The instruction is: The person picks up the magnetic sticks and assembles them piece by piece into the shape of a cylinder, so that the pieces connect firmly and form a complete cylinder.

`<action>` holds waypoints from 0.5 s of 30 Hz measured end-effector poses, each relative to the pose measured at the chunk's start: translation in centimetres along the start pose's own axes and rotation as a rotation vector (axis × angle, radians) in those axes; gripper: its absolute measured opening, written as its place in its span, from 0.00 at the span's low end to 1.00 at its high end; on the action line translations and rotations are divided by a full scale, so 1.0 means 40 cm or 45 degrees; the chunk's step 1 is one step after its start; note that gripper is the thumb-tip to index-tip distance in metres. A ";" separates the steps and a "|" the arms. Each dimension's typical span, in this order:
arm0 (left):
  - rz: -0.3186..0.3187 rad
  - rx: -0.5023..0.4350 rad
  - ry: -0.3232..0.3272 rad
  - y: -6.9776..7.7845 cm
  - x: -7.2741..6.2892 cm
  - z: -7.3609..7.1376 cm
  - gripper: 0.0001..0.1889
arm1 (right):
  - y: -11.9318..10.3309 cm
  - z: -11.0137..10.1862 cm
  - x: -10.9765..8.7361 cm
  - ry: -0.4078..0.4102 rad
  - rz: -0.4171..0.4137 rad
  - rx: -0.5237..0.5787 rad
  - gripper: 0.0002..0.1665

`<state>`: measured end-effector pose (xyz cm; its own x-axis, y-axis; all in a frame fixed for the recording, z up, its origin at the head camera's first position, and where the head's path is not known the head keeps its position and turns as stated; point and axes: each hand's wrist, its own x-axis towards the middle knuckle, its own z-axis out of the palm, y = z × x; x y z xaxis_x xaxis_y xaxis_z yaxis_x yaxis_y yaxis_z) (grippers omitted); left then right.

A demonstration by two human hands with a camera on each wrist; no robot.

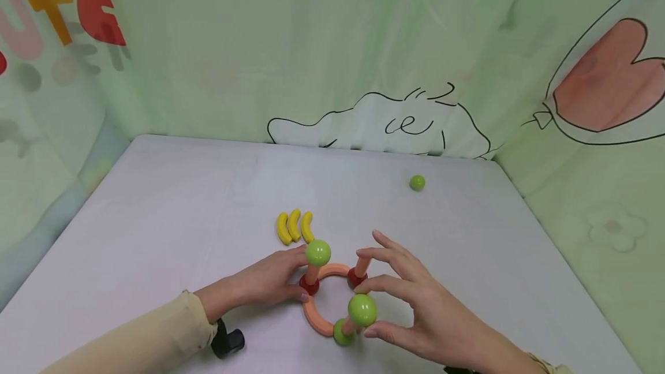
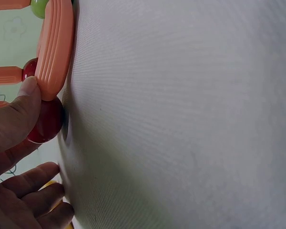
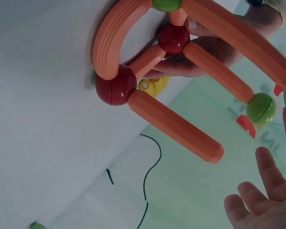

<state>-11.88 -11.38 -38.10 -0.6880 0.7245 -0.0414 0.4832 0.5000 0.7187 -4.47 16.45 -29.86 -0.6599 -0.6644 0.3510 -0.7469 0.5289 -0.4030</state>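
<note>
On the table stands a ring of curved orange pieces (image 1: 318,319) joined by two red balls and one green ball (image 1: 342,333). Upright orange sticks rise from these joints. My left hand (image 1: 275,276) grips the left red ball (image 2: 48,121), with the thumb at its front. Above that joint, a stick carries a green ball (image 1: 318,253). My right hand (image 1: 415,302) pinches the green ball (image 1: 362,309) atop the front stick between thumb and index finger, the other fingers spread. The third stick (image 3: 176,126), at the back right, has a bare top and stands on a red ball (image 3: 115,86).
Several things lie on the white table (image 1: 208,189): three yellow toy bananas (image 1: 294,225) just beyond the left hand, and a loose green ball (image 1: 417,183) at the back right. Printed cloth walls (image 1: 208,62) enclose the table at the back and sides.
</note>
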 end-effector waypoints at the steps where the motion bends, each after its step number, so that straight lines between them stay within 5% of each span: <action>1: -0.001 0.003 0.001 0.000 0.000 0.000 0.14 | 0.000 0.000 0.000 0.000 0.001 0.001 0.25; 10: -0.002 0.005 0.000 0.001 0.000 -0.001 0.14 | 0.003 -0.005 -0.006 -0.021 0.046 0.046 0.30; 15: -0.004 0.000 -0.003 0.002 0.000 -0.002 0.14 | 0.040 -0.011 -0.002 0.080 0.148 0.128 0.29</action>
<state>-11.89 -11.36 -38.00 -0.6885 0.7238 -0.0452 0.4808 0.5022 0.7187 -5.63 17.58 -30.16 -0.7474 -0.5661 0.3478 -0.6554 0.5424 -0.5256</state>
